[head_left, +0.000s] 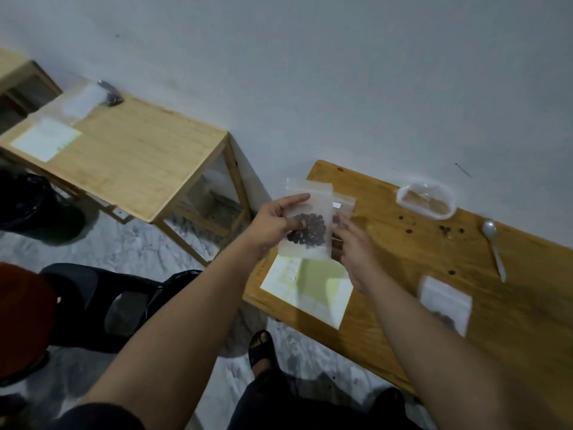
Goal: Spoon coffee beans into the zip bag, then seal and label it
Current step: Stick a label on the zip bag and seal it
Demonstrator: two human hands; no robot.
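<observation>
My left hand (276, 223) grips a clear zip bag (310, 221) holding dark coffee beans, lifted above the left end of the brown table (511, 299). A second zip bag (342, 209) shows just behind it, on the side of my right hand (353, 246), whose fingers reach behind the front bag; their hold is hidden. A sheet of labels (310, 290) lies below the bags. A metal spoon (494, 246) lies at the right. Another bag with beans (445, 305) lies flat near the front.
A clear plastic container (426, 200) stands by the wall. Loose beans (446, 229) are scattered on the table. A lighter wooden table (139, 162) to the left carries a label sheet (46, 139) and bags (83, 100). A dark chair (102, 302) stands below it.
</observation>
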